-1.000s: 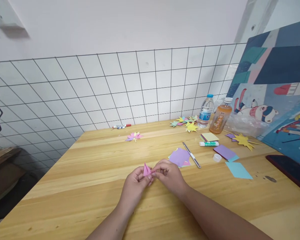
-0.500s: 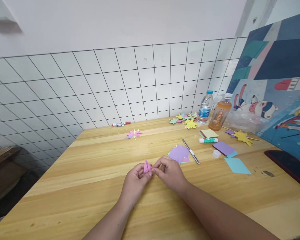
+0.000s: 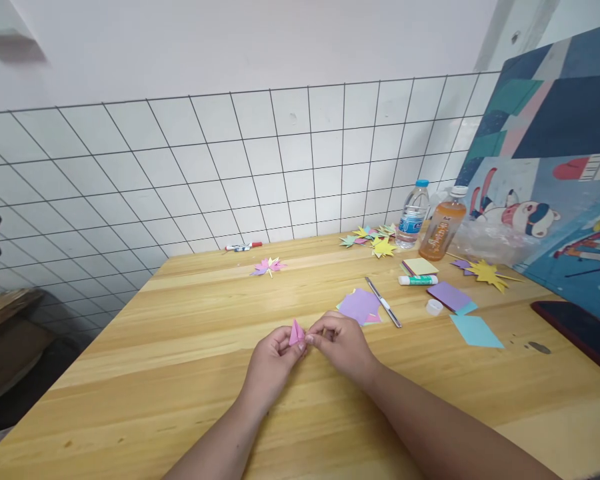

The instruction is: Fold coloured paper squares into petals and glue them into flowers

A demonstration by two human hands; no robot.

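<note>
A small pink folded paper [image 3: 296, 333] with a pointed top stands up between my two hands, just above the wooden table. My left hand [image 3: 271, 363] grips it from the left, thumb in front and fingers behind. My right hand [image 3: 343, 346] is closed in a pinch at the paper's lower right edge, its fingertips hiding that corner. Beyond my right hand lie loose square sheets, a purple sheet [image 3: 359, 305] on top, with a slim silver craft knife [image 3: 383, 303] beside them.
Farther right are a glue stick [image 3: 418, 280], its cap [image 3: 434, 307], a blue sheet [image 3: 477, 331] and a phone [image 3: 575, 333]. Two bottles, a water bottle [image 3: 413, 217] and an orange drink [image 3: 443, 230], stand at the back. Paper stars [image 3: 383, 247] and markers [image 3: 243, 247] lie near the wall.
The pink paper has turned slightly between my fingers, and the flap at its right shows less. Both hands stay in nearly the same place; the view has shifted a little.
</note>
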